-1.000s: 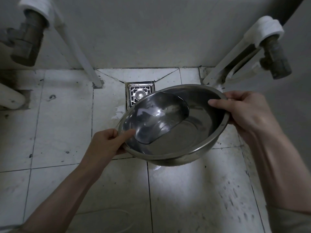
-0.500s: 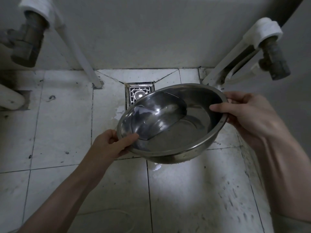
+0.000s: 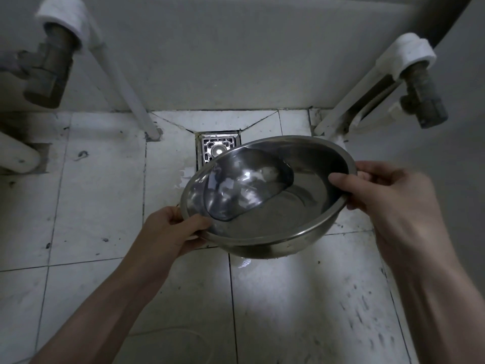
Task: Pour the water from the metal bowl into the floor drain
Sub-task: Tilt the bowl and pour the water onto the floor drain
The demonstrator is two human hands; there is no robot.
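I hold a shiny metal bowl (image 3: pixel 299 214) above the tiled floor, tilted down toward its far left side. Water (image 3: pixel 244 190) has pooled against that lower wall, close to the rim. My left hand (image 3: pixel 173 229) grips the near left rim with the thumb inside. My right hand (image 3: pixel 385 195) grips the right rim, thumb over the edge. The square metal floor drain (image 3: pixel 216 148) lies just beyond the bowl's far left rim, partly covered by it.
White dirty floor tiles (image 3: pixel 99 195) spread around. A white pipe (image 3: pixel 126 93) slants down to the floor left of the drain. Another white pipe (image 3: pixel 349 106) and valve (image 3: pixel 425 98) stand at the right. A valve (image 3: pixel 47 74) hangs at upper left. The wall (image 3: pixel 236 53) is close behind the drain.
The bowl has tilted further toward its far left side and the water has shifted closer to that rim. Both hands keep their grip.
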